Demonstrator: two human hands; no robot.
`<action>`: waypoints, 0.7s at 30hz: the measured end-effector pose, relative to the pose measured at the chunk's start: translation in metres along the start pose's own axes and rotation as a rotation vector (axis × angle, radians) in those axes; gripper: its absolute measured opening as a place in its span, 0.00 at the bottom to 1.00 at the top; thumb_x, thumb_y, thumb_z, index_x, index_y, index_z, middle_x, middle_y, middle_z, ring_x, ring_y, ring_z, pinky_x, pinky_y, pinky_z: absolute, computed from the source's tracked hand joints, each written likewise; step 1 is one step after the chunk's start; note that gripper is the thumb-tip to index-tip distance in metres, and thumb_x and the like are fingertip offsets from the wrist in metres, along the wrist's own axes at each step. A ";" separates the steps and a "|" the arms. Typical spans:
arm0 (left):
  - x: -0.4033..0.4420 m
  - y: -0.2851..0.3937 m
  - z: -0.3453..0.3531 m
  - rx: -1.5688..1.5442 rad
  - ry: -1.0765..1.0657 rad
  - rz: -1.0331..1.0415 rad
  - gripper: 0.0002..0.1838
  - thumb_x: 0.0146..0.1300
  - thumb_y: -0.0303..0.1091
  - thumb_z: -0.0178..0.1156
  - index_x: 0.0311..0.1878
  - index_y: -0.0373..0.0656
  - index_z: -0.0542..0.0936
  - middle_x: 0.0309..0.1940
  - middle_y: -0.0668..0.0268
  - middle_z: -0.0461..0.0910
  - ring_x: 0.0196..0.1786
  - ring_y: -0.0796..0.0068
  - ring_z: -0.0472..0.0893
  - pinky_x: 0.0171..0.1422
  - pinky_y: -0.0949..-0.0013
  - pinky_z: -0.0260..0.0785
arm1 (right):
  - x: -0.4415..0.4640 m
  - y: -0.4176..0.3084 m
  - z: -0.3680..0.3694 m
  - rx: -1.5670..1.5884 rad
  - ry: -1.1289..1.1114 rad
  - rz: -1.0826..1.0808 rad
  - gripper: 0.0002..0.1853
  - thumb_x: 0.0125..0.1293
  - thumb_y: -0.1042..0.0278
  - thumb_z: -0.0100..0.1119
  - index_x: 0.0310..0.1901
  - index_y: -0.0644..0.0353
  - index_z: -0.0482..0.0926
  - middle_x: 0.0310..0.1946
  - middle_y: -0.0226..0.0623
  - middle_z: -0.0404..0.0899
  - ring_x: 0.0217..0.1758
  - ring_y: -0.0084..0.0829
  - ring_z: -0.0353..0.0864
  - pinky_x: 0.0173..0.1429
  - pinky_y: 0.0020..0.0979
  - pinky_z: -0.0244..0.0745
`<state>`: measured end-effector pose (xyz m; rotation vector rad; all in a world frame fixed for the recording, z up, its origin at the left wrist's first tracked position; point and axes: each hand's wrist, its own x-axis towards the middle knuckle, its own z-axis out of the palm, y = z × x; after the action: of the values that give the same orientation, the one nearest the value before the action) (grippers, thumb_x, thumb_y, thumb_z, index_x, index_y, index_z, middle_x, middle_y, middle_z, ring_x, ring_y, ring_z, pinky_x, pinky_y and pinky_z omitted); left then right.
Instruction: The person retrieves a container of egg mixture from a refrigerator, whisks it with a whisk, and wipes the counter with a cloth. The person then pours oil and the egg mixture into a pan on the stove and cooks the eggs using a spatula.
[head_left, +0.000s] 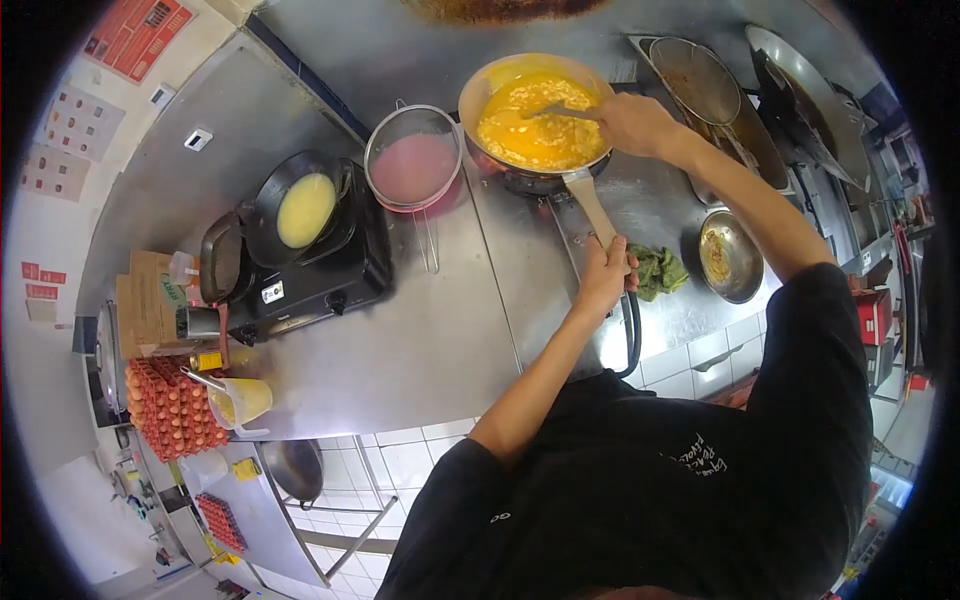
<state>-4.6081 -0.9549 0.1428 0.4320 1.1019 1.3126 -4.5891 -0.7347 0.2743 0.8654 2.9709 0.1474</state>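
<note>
My left hand (602,276) is wrapped round the long beige handle (592,208) of a frying pan (472,92) on a burner. In the pan lies runny yellow egg (530,122) with paler, partly set curds. My right hand (640,124) reaches over the pan's right side, its fingers closed on a spatula (562,111). The spatula's blade rests in the egg near the pan's middle. A crumpled green cloth (660,273) lies just right of my left hand. Farther right is a metal bowl (738,280) with food residue in it.
Left of the pan, a sieve (413,160) sits over a pink container. A black portable stove (330,290) carries a dark pan (268,215) with pale yellow liquid. Stacked egg trays (172,408) and a jug (250,400) stand at the counter's left end. Strainer (697,80) at back right.
</note>
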 end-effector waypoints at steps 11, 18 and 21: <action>0.003 -0.001 0.003 0.035 0.000 0.049 0.13 0.84 0.43 0.47 0.50 0.44 0.59 0.28 0.67 0.72 0.20 0.76 0.73 0.22 0.68 0.65 | -0.063 -0.009 -0.066 0.240 -0.225 0.027 0.22 0.69 0.68 0.50 0.61 0.61 0.82 0.40 0.63 0.85 0.47 0.60 0.86 0.57 0.55 0.80; -0.002 0.003 0.002 0.028 0.010 0.028 0.12 0.83 0.42 0.48 0.51 0.45 0.61 0.30 0.67 0.73 0.22 0.76 0.73 0.26 0.68 0.68 | -0.060 -0.019 -0.074 0.438 -0.254 -0.063 0.22 0.72 0.66 0.47 0.63 0.60 0.81 0.49 0.58 0.85 0.55 0.56 0.85 0.63 0.51 0.77; -0.004 0.008 0.003 0.070 0.028 0.006 0.12 0.83 0.42 0.48 0.51 0.44 0.61 0.30 0.66 0.73 0.22 0.76 0.73 0.25 0.68 0.68 | -0.040 -0.025 -0.044 0.511 -0.311 -0.050 0.22 0.75 0.63 0.45 0.65 0.56 0.81 0.54 0.55 0.85 0.59 0.53 0.83 0.65 0.48 0.76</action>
<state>-4.6094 -0.9559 0.1519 0.4702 1.1737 1.2912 -4.5720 -0.7804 0.3157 0.7578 2.7555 -0.7075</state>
